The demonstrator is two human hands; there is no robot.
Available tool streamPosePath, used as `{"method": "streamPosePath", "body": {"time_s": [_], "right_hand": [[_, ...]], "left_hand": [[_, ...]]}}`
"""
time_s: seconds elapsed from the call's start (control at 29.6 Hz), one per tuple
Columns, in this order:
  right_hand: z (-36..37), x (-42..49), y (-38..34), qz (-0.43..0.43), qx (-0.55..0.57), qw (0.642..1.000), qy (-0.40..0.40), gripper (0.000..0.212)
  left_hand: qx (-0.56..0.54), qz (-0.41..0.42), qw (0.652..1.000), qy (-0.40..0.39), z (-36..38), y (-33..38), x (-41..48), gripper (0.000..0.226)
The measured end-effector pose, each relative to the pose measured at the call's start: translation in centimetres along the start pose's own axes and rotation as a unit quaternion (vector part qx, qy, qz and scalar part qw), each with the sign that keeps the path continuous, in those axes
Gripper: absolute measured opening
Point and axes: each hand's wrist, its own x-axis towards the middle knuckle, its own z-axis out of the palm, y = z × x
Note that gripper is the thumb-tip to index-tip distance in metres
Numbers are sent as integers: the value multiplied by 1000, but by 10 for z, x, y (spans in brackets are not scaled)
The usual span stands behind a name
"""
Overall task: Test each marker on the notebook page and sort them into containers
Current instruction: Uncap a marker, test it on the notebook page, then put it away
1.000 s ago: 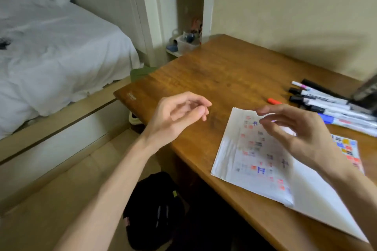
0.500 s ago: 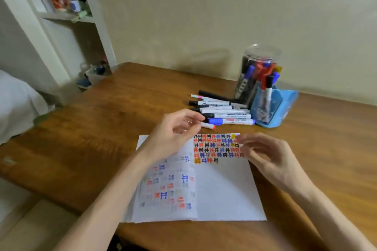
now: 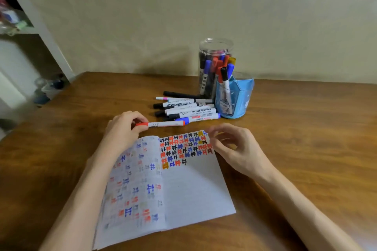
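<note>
At the table (image 3: 306, 128), I am watching through the head camera as the left grip (image 3: 124, 128) is pinching the capped end of a red marker (image 3: 163, 124), which is lying on the wood just beyond the top edge of the open notebook (image 3: 193, 189). The right grip (image 3: 234, 149) is hovering over the page's upper right corner, fingers loosely curled and grasping nothing. Red, blue, black and yellow test marks are crowding the top of the right-hand page (its lower part is blank), so I am judging the job well under way. A clear jar (image 3: 216, 47) at the back is holding a thick bunch of markers, and the blue holder (image 3: 242, 98) just in front is holding a few. Loose markers (image 3: 187, 108) are lying between notebook and containers; these, with the red one, are waiting for testing and sorting, I am reckoning.
</note>
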Motion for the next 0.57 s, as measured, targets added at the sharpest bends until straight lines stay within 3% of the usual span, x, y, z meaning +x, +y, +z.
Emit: {"method": "streamPosePath", "body": {"time_s": [0.1, 0.24, 0.44, 0.57], "right_hand": [[3, -2, -2, 7, -2, 1000, -6, 16], [4, -2, -8, 38, 38, 999, 1, 39], [10, -11, -15, 96, 293, 949, 68, 27], [13, -12, -16, 89, 287, 951, 71, 21]], "left_hand": [[-103, 11, 994, -19, -16, 6, -7, 14], [-252, 97, 958, -99, -26, 51, -32, 17], [-258, 180, 940, -128, 8, 90, -53, 21], [-240, 189, 945, -116, 17, 87, -56, 30]]}}
